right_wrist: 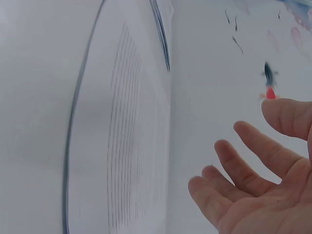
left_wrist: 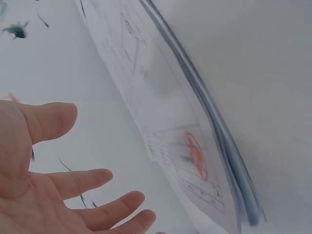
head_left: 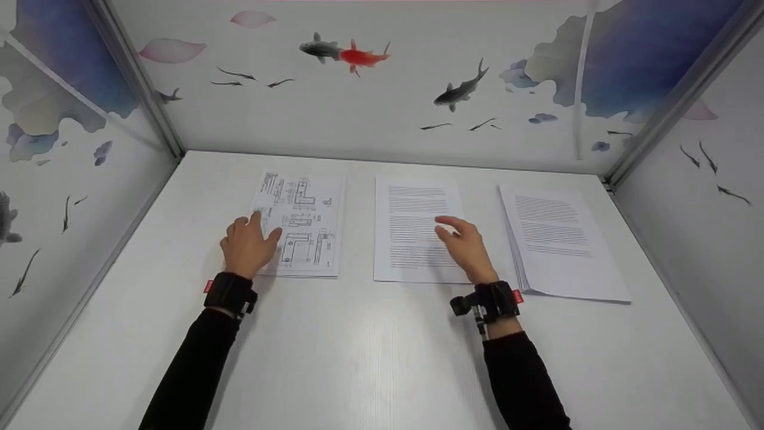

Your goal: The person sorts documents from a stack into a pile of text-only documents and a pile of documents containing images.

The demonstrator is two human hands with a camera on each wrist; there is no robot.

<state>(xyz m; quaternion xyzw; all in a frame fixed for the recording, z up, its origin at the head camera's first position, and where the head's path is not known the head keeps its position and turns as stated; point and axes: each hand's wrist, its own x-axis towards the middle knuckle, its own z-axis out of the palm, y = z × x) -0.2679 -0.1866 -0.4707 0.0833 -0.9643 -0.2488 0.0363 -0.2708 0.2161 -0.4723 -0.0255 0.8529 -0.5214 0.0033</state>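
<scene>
My left hand (head_left: pixel 246 246) hovers at the left edge of a paper stack with technical drawings (head_left: pixel 310 239), fingers spread and holding nothing. In the left wrist view the drawing stack (left_wrist: pixel 161 97) shows its layered edge and a red mark, apart from the left hand (left_wrist: pixel 44 170). Over the right part of the middle stack of text sheets (head_left: pixel 412 239) is my right hand (head_left: pixel 468 248), its fingers loosely bent with nothing in them. The right wrist view shows the right hand (right_wrist: pixel 263 180) apart from the printed pages (right_wrist: pixel 97 146).
A third, thicker stack of text pages (head_left: pixel 561 263) lies at the right, its left edges slightly fanned. The white table (head_left: pixel 358 358) is bounded by a back wall (head_left: pixel 382 119) with painted fish and by side panels. Each wrist wears a black strap.
</scene>
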